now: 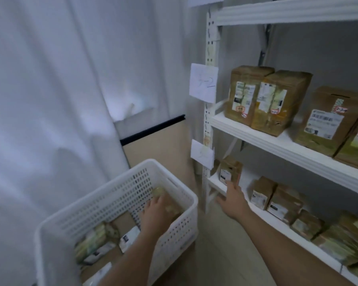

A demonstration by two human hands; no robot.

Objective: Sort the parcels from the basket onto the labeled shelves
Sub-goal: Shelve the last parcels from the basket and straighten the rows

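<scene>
Your left hand [158, 211] is down inside the white basket [116, 195] in the lower left of the frame. It lies on a brown parcel [172, 209] at the far end of the basket, fingers bent over the top of it. The view is blurry, so you cannot tell if it has a real grip yet. More parcels [99, 240] lie in the near end of the basket, some brown, some with white labels.

Your right hand [234, 198] reaches toward the lower shelf [262, 215] in the middle of the frame. Its fingers are straight and spread, and the tips touch a small brown box [230, 169] that stands at the left end of that shelf. It holds nothing.

More brown boxes sit along the lower shelf to the right. On the middle shelf [277, 141] above, two tall brown boxes [267, 98] stand side by side, touching, with bigger ones further right. White paper labels [204, 82] hang on the white shelf post [211, 58]. A white curtain [60, 79] fills the left side of the frame.
</scene>
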